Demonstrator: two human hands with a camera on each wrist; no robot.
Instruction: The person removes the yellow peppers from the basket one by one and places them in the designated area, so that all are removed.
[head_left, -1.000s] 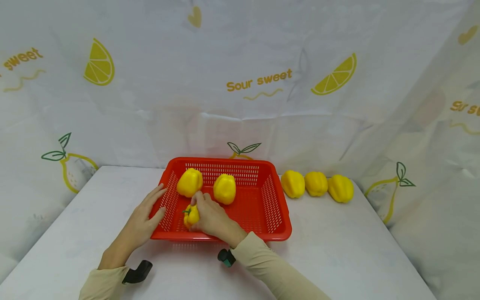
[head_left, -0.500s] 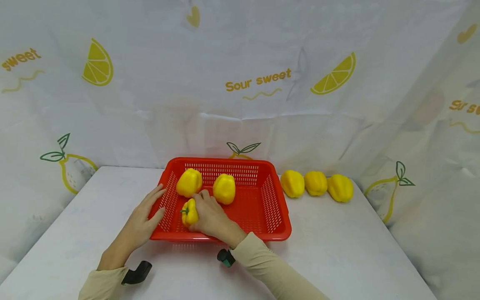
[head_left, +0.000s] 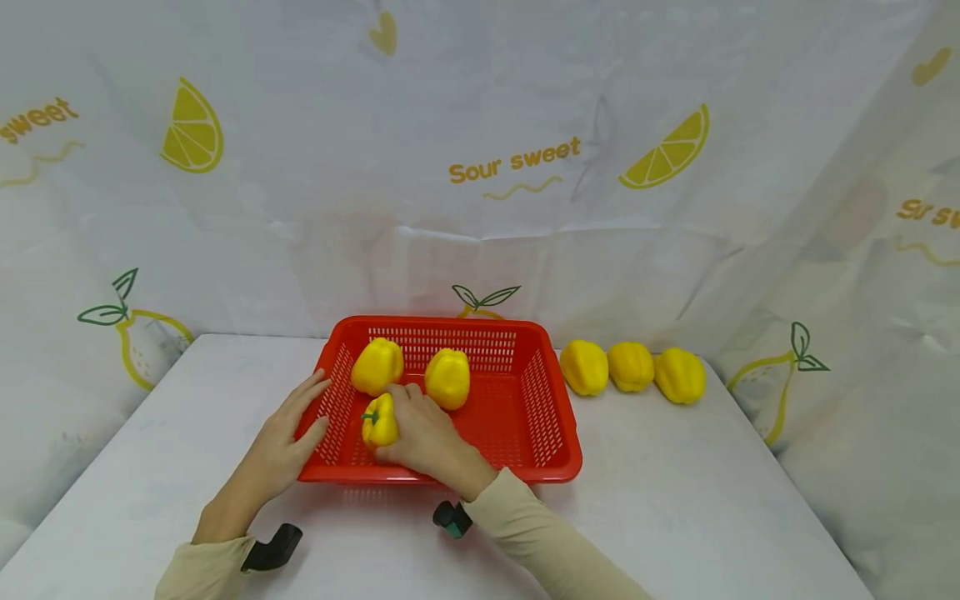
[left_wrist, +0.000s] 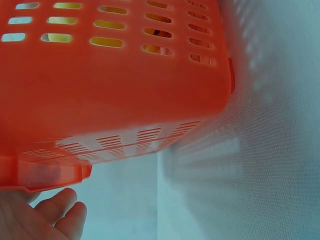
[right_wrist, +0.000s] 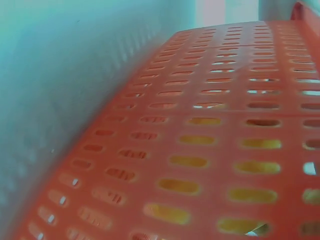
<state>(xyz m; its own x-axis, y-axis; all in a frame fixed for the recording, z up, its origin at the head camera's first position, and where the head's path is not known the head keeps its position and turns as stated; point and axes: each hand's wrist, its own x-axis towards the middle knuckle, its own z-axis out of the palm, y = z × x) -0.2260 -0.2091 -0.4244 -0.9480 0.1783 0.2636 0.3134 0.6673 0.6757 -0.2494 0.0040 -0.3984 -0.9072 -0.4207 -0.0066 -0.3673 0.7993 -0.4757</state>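
In the head view a red plastic basket (head_left: 442, 475) with slotted walls stands on the white table. My right hand (head_left: 431, 437) reaches over its front rim and grips a yellow bell pepper (head_left: 381, 425) inside, green stem facing left. Behind it in the basket are two more yellow bell peppers, one at the back left (head_left: 378, 367) and one nearer the middle (head_left: 447, 379). My left hand (head_left: 277, 446) is at the basket's left rim with relaxed, spread fingers. In the left wrist view fingers (left_wrist: 60, 207) show beside the rim. The right wrist view shows mainly the slotted wall (right_wrist: 210, 112), yellow behind it.
Three yellow bell peppers (head_left: 631, 367) lie in a row on the table, right of the basket. A white cloth (head_left: 337, 233) printed with lemons hangs behind the table. Black devices sit by the left wrist (head_left: 273, 547) and right wrist (head_left: 452, 518).
The gripped bell pepper has shifted slightly left and turned, showing more of its stem end. My right hand stays around it; my left hand keeps its place at the rim.
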